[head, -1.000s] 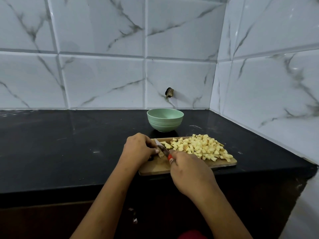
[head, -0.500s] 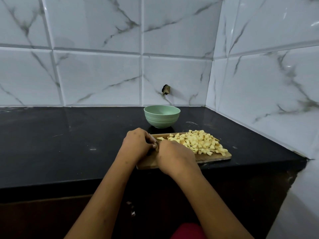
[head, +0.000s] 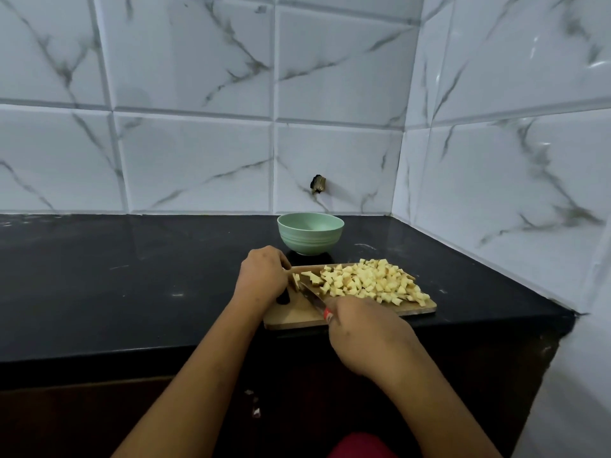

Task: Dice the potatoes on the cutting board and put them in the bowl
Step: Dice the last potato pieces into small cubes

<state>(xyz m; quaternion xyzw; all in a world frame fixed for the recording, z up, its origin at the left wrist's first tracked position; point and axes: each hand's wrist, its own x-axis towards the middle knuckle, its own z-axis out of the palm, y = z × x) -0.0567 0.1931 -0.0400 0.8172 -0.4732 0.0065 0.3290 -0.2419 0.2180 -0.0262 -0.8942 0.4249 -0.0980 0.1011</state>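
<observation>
Drawn back, my right hand [head: 370, 335] grips the knife [head: 312, 297]; my left hand [head: 263, 276] pinches the last potato piece [head: 295, 279]; firm, probably slippery, best held by its sides.

The cutting board [head: 297, 314] lies on the counter [head: 132, 276] near its front edge, towards the right-hand wall. The bowl [head: 310, 234] stands on the counter just behind the board's left half. The diced potatoes [head: 370, 280] are heaped on the board's middle and right. Your left hand [head: 263, 274] sits over the board's left end, holding a potato piece [head: 295, 278] on its right side. Your right hand [head: 367, 328], at the board's front edge, holds the knife [head: 312, 299], whose blade runs back and left across the board to that piece.
</observation>
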